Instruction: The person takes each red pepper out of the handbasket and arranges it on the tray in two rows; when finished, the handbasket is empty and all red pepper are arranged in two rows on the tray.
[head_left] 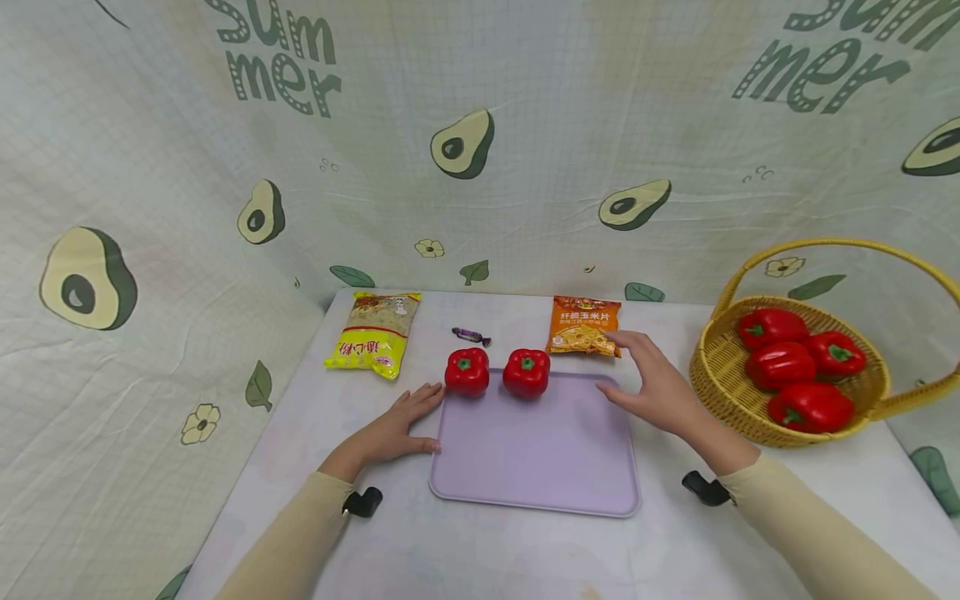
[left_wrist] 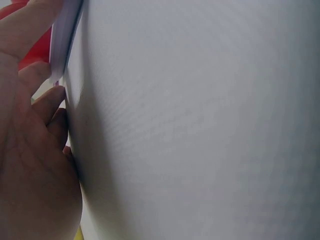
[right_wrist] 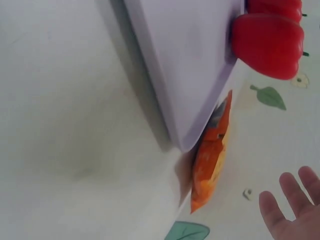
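Lilac tray; glossy red peppers

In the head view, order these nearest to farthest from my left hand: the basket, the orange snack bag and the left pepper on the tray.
1. Left pepper, just ahead of your left hand, at the tray's far-left corner.
2. Orange snack bag, beyond the tray, toward the right.
3. Basket, farthest right.
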